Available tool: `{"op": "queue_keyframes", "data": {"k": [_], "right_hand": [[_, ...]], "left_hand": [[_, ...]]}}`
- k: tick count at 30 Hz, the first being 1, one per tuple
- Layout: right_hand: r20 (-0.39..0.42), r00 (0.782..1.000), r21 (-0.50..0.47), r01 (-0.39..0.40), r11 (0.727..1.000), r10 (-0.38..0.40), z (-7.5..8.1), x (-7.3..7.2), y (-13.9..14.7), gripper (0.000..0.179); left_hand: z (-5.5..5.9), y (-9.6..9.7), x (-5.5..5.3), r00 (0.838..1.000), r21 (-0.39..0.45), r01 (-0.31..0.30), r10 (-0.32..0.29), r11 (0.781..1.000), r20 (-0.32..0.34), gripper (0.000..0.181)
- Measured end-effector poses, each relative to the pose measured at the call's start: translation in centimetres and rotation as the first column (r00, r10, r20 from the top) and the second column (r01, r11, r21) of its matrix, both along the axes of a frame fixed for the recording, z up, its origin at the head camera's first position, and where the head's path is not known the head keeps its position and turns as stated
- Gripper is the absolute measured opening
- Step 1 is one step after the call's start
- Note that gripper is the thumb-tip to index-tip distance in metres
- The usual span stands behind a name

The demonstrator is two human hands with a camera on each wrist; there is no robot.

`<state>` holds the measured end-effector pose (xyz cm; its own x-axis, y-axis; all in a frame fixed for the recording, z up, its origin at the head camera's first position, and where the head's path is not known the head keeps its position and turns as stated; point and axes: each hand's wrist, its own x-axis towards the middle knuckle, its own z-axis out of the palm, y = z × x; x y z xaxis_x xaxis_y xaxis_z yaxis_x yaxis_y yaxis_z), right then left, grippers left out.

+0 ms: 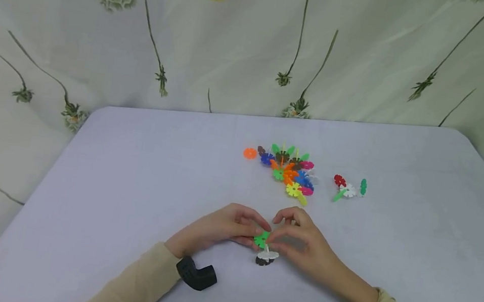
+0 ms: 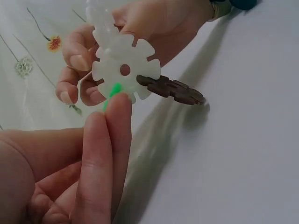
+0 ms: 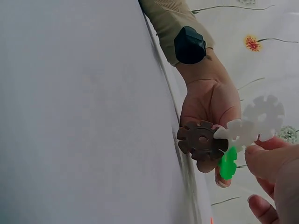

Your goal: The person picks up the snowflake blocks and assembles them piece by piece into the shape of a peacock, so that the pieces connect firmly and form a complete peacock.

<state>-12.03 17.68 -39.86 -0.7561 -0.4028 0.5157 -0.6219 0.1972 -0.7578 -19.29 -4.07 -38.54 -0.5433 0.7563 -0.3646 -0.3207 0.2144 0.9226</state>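
Small notched plastic discs, slotted into one another, are held between both hands above the table. My left hand (image 1: 234, 224) pinches a green disc (image 1: 261, 239) between its fingertips. My right hand (image 1: 308, 241) comes in from the other side, its thumb and finger pinching a white disc (image 3: 268, 112) at its edge. A second white disc (image 2: 106, 70) joins it, and a dark brown disc (image 2: 170, 88) is slotted into that one at an angle, sticking out low toward the table. In the left wrist view the fingertips hide most of the green disc.
A heap of joined discs in many colours (image 1: 289, 174) lies farther back on the white table (image 1: 167, 161). A lone orange disc (image 1: 250, 153) sits left of it. To the right is a small cluster with a red disc (image 1: 339, 180). Behind the table hangs a flower-patterned cloth (image 1: 245, 54).
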Motion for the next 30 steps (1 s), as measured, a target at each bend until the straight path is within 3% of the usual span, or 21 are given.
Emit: {"op": "queue_keyframes", "data": {"k": [4, 7, 11, 13, 14, 16, 17, 18, 20, 21, 23, 26, 28, 30], "right_hand": [[-0.013, 0.997, 0.022, -0.075, 0.997, 0.076, 0.1, 0.0, -0.1, 0.038], [0.013, 0.997, 0.011, -0.082, 0.997, 0.082, 0.3, 0.1, -0.2, 0.035], [0.082, 0.996, -0.069, -0.015, 0.998, 0.021, 0.2, 0.1, 0.0, 0.024], [0.124, 0.992, -0.109, 0.031, 0.994, -0.017, 0.1, 0.0, 0.1, 0.022], [0.128, 0.991, -0.118, 0.048, 0.992, -0.033, 0.0, -0.1, 0.1, 0.021], [0.154, 0.986, -0.132, 0.078, 0.988, -0.057, -0.1, -0.1, 0.1, 0.019], [0.161, 0.985, -0.137, 0.087, 0.987, -0.064, -0.1, -0.2, 0.1, 0.018], [0.177, 0.982, -0.143, 0.094, 0.985, -0.068, -0.1, -0.2, 0.1, 0.018], [0.207, 0.976, -0.151, 0.093, 0.984, -0.061, -0.3, -0.1, 0.1, 0.016], [0.230, 0.972, -0.155, 0.093, 0.984, -0.056, -0.3, -0.1, 0.1, 0.016], [0.259, 0.965, -0.160, 0.087, 0.983, -0.043, -0.4, -0.1, 0.0, 0.015], [0.290, 0.957, -0.169, 0.080, 0.982, -0.028, -0.5, -0.1, 0.1, 0.013], [0.286, 0.958, -0.174, 0.071, 0.982, -0.019, -0.5, -0.2, 0.2, 0.013], [0.289, 0.957, -0.178, 0.057, 0.982, -0.003, -0.2, -0.2, 0.1, 0.014]], "left_hand": [[0.0, 0.0, -0.2, 0.999, -0.018, -0.032, 0.032, 0.999, 0.011, 0.027], [0.0, -0.1, -0.4, 0.998, -0.001, -0.050, 0.050, 0.999, 0.030, 0.028], [0.4, 0.2, -0.8, 0.999, 0.027, 0.030, -0.031, 0.999, 0.045, 0.031], [0.9, 0.3, -1.8, 0.998, 0.000, 0.067, -0.067, 0.998, -0.015, 0.031], [1.1, 0.2, -2.6, 0.997, -0.011, 0.054, -0.054, 0.998, -0.054, 0.031], [1.3, 0.0, -4.6, 0.988, -0.031, -0.041, 0.036, 0.999, -0.150, 0.031], [1.3, -0.1, -5.7, 0.973, -0.030, -0.122, 0.114, 0.992, -0.199, 0.031], [1.2, -0.2, -6.9, 0.944, -0.038, -0.209, 0.192, 0.977, -0.270, 0.031], [0.8, -0.3, -8.9, 0.858, -0.068, -0.374, 0.317, 0.925, -0.403, 0.033], [0.5, -0.1, -9.7, 0.813, -0.109, -0.436, 0.339, 0.893, -0.473, 0.035], [0.2, 0.4, -11.0, 0.739, -0.209, -0.513, 0.305, 0.832, -0.601, 0.041], [0.2, 1.6, -11.9, 0.667, -0.333, -0.545, 0.157, 0.770, -0.728, 0.040], [0.4, 2.3, -12.3, 0.624, -0.348, -0.550, 0.096, 0.760, -0.776, 0.034], [0.9, 2.6, -12.4, 0.594, -0.345, -0.553, 0.068, 0.759, -0.802, 0.027]]}}
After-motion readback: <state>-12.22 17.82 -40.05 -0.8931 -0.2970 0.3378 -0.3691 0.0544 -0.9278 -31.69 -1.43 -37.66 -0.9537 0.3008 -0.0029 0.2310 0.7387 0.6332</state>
